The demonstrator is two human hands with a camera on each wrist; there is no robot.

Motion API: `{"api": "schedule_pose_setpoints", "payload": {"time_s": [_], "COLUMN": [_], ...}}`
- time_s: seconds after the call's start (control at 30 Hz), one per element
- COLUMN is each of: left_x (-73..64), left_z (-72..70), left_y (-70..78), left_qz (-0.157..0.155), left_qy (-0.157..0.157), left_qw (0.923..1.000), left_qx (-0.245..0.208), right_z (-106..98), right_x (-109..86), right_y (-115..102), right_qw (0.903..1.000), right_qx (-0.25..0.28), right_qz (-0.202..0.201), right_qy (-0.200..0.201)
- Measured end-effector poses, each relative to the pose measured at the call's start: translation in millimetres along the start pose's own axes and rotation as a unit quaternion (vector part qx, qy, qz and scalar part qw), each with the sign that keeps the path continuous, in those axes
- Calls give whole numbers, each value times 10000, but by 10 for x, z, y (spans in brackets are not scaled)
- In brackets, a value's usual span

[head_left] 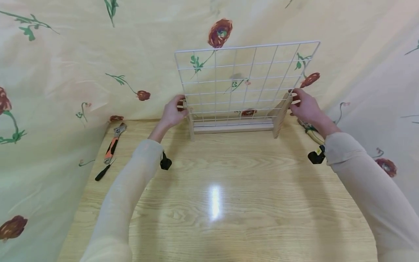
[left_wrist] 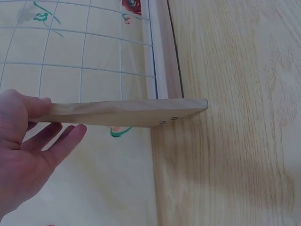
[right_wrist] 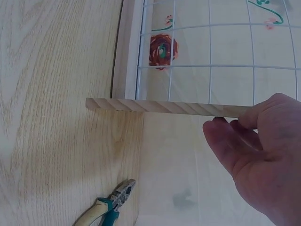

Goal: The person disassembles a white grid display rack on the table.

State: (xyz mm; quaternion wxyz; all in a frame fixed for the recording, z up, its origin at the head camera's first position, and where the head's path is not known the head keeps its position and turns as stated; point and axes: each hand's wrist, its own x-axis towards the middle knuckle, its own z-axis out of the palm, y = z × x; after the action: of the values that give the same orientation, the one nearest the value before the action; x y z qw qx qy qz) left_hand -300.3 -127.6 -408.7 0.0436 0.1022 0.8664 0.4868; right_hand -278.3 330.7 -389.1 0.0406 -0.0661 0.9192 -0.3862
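A white wire grid [head_left: 242, 80] stands tilted in a wooden stand, whose crossbar [head_left: 234, 127] runs along the bottom. My left hand [head_left: 173, 112] pinches the upper end of the left wooden side panel [left_wrist: 127, 110] between thumb and fingers. Two screw heads show on that panel's outer face near its lower end. At the other side my right hand [head_left: 307, 104] pinches the top end of the right side panel [head_left: 280, 116]. In the right wrist view the right hand's thumb lies on one side of the panel edge and its fingers on the other.
The stand sits at the back of a wood-grain table [head_left: 216, 174], near a flowered cloth [head_left: 144, 54]. On the left lie an adjustable wrench [head_left: 114, 143] and a black-handled screwdriver [head_left: 104, 171]. Pliers [right_wrist: 110, 205] lie on the right, partly behind my right arm in the head view.
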Motion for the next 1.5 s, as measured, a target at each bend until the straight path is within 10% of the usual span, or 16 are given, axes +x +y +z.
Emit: {"api": "schedule_pose_setpoints", "payload": {"time_s": [1.5], "left_x": [-107], "left_z": [12], "left_y": [-83], "left_qz": [319], "left_qy": [149], "left_qw": [9979], "left_qx": [545], "right_z": [71], "right_x": [8], "right_y": [28], "right_qw": [9995], "right_qx": [-63], "right_qz": [-25], "right_qy": [-297]}}
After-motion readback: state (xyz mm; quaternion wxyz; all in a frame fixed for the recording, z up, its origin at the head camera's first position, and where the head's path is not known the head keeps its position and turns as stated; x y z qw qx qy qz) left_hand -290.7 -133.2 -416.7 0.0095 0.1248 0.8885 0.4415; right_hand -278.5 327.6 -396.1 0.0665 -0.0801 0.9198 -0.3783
